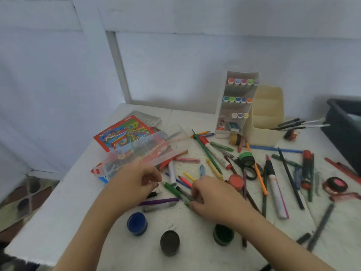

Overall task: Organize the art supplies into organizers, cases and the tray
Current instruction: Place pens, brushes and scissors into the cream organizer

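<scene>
Green plastic felt pen (172,189): flat on the white counter (78,202), near centre, between the two hands. Long axis from far-left to near-right; free end pointing far-left, toward the clear plastic pencil case (140,151). Gripped at its near-right end by the right hand (213,200), fingers (196,191) curled over it and over a dark slim pen (182,191) alongside. Left hand (134,180) just beside, curled; cannot tell whether pinching anything. Probably best: lift level, shed the neighbour, align lengthwise with the case before lowering.
</scene>
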